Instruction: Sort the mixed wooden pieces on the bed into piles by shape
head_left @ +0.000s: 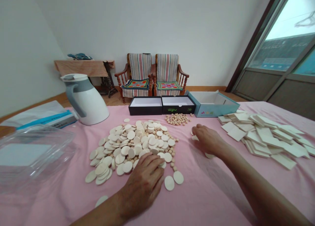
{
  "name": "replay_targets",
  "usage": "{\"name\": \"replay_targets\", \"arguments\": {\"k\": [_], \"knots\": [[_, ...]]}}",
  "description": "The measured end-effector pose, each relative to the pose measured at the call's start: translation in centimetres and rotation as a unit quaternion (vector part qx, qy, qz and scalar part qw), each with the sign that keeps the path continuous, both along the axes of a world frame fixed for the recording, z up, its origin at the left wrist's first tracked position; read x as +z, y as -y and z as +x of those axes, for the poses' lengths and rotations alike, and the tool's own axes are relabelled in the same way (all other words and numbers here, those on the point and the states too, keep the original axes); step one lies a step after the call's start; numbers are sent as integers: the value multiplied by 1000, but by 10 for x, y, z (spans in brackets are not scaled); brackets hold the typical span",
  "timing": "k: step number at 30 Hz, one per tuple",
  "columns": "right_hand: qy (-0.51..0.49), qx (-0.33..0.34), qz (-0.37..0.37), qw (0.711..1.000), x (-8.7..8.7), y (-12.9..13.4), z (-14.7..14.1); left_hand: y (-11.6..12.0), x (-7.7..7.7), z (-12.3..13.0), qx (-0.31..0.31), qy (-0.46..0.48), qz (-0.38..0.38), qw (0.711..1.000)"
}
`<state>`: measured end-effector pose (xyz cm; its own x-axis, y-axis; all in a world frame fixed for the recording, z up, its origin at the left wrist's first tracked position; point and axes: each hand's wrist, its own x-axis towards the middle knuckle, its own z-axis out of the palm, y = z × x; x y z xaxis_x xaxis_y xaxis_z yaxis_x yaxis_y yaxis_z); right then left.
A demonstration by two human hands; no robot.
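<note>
Across our pink cloth [192, 203], pale square tiles [264, 137] lie heaped right, round discs [133, 139] left. Our left hand [145, 180] spreads loosely, palm down, at the disc heap's near edge; our right hand [208, 139] curls over a few discs apart. Whether either grips any, we cannot tell; lifting one would call for fingertips at its thin rim. Small beads [177, 119] cluster beyond.

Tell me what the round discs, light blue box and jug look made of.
Round discs: probably unvarnished wood, pale and matte.
Light blue box: likely printed cardboard, with thin walls and a paler inside.
Jug: probably plastic, smooth white and grey, though coated metal is possible.
</note>
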<state>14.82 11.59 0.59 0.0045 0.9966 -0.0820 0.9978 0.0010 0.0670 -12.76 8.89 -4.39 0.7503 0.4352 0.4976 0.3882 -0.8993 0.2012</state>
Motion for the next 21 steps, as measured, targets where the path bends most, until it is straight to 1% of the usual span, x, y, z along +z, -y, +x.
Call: {"name": "replay_targets", "arguments": {"k": [3, 5, 8, 11, 15, 18, 21], "knots": [[-112, 35, 5, 993, -15, -8, -16, 0, -1, 0, 0, 2, 6, 1000], [-151, 43, 15, 987, -26, -11, -26, -1, 0, 0, -1, 0, 6, 1000], [-167, 59, 32, 984, -37, -14, -35, -1, 0, 0, -4, -5, 3, 1000], [-165, 67, 31, 984, -39, -20, -34, -1, 0, 0, -1, -6, 3, 1000], [-139, 15, 33, 990, -35, -45, -16, 0, -1, 0, 1, -8, -1, 1000], [-94, -40, 67, 993, -30, -71, 2, 0, -1, 0, 2, -12, -8, 1000], [-73, -92, 107, 987, -28, -91, 9, 0, -1, -1, 3, -16, -9, 1000]]}}
